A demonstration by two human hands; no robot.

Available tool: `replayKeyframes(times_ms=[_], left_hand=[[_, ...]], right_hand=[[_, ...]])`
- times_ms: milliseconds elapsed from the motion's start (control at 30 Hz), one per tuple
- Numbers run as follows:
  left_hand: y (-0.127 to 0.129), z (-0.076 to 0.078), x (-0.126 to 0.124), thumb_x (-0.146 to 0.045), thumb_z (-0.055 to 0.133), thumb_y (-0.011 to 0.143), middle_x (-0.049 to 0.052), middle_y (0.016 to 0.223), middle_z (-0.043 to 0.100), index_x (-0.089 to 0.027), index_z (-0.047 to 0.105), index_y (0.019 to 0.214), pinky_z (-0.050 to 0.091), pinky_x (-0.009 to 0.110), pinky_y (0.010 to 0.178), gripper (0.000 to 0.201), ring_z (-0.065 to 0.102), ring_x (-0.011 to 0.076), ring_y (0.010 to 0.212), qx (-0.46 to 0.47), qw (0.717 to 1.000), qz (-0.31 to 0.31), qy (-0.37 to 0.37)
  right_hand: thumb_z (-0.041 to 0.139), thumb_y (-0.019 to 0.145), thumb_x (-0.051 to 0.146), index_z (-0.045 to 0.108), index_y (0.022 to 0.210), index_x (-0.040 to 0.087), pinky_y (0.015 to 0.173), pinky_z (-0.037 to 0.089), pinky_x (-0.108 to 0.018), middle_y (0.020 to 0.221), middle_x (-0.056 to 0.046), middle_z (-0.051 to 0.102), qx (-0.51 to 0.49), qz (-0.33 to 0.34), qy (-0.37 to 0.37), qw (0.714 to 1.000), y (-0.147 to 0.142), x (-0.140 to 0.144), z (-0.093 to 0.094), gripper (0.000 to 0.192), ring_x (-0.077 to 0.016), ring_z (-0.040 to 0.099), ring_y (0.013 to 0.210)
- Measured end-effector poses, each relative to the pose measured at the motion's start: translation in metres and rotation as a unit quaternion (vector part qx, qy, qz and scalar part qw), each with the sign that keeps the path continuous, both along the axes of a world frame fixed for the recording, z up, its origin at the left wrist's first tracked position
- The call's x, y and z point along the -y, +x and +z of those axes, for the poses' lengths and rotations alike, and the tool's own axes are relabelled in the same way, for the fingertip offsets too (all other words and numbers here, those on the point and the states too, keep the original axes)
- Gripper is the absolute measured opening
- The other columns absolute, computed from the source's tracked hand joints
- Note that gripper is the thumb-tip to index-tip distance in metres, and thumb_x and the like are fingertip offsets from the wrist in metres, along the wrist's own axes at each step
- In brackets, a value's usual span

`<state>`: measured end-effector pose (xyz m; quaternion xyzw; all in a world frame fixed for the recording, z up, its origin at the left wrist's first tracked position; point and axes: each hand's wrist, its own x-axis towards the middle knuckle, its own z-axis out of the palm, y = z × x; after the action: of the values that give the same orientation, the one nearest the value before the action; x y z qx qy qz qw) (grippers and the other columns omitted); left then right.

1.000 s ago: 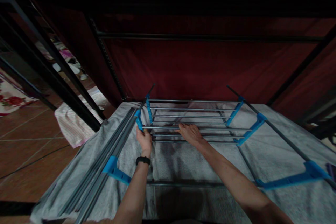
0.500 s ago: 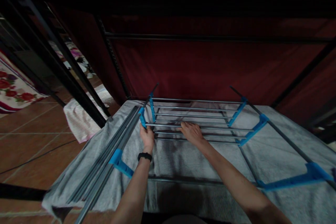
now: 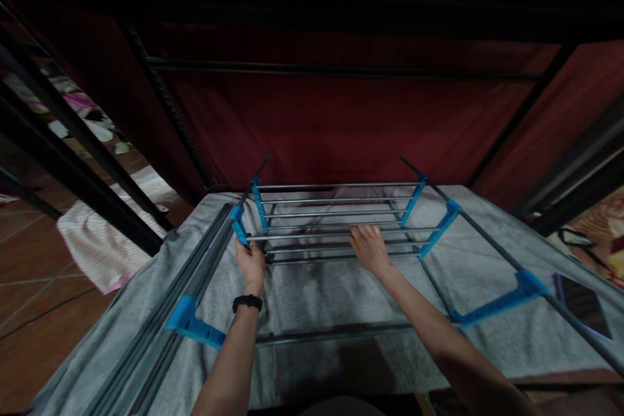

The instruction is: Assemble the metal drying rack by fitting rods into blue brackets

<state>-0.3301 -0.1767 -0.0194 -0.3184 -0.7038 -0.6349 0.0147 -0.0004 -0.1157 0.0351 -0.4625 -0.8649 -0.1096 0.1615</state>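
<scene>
A rack (image 3: 336, 213) of grey metal tubes and blue plastic brackets lies on a grey cloth. With a black band on its wrist, my left hand (image 3: 251, 261) is closed around the lower end of the left blue bracket (image 3: 238, 226), where a crossbar meets it. Farther right, my right hand (image 3: 369, 246) has its fingers curled over a crossbar (image 3: 312, 234) of the rack. The right blue bracket (image 3: 439, 231) stands at the crossbars' other end. Nearer me, two more blue brackets (image 3: 195, 324) sit on the side tubes.
Several loose grey tubes (image 3: 166, 312) lie along the left of the grey cloth (image 3: 336, 292). A phone (image 3: 582, 304) rests at the right. Black metal posts (image 3: 73, 127) and a dark red curtain (image 3: 336, 117) stand around, with a striped cloth (image 3: 112, 227) at left.
The view has turned to the right, bringing the phone into sight. My right hand has slid right along the crossbar. My left hand stays at the left bracket.
</scene>
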Motion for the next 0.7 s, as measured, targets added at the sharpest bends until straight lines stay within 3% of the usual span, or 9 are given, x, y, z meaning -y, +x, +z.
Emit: replayKeyframes(times_ms=[233, 400, 700], left_hand=[[-0.007, -0.005, -0.003, -0.028, 0.054, 0.079, 0.005, 0.086, 0.058, -0.02, 0.053, 0.098, 0.049, 0.039, 0.087, 0.021, 0.057, 0.0225, 0.081, -0.012, 1.0, 0.006, -0.014], [-0.013, -0.01, -0.006, -0.027, 0.055, 0.077, 0.002, 0.078, 0.053, -0.02, 0.053, 0.097, 0.05, 0.041, 0.087, 0.021, 0.055, 0.0223, 0.076, -0.023, 0.999, 0.022, -0.024], [-0.015, -0.014, -0.009, -0.026, 0.056, 0.077, 0.003, 0.084, 0.054, -0.021, 0.05, 0.097, 0.05, 0.041, 0.091, 0.022, 0.057, 0.0237, 0.083, -0.037, 0.999, 0.027, -0.015]], right_hand=[[0.043, 0.103, 0.049, 0.066, 0.097, 0.018, 0.089, 0.04, -0.034, 0.1, -0.01, 0.071, 0.006, 0.0, -0.023, 1.0, 0.004, -0.011, 0.005, 0.04, -0.0227, 0.062, 0.099], [0.045, 0.103, 0.049, 0.067, 0.1, 0.017, 0.087, 0.045, -0.029, 0.1, -0.009, 0.073, 0.027, 0.03, -0.056, 0.998, 0.005, -0.019, 0.013, 0.039, -0.02, 0.067, 0.1], [0.043, 0.103, 0.053, 0.067, 0.104, 0.017, 0.082, 0.048, -0.027, 0.102, -0.009, 0.074, 0.059, 0.04, -0.08, 0.994, 0.008, -0.023, 0.017, 0.043, -0.0202, 0.069, 0.1]])
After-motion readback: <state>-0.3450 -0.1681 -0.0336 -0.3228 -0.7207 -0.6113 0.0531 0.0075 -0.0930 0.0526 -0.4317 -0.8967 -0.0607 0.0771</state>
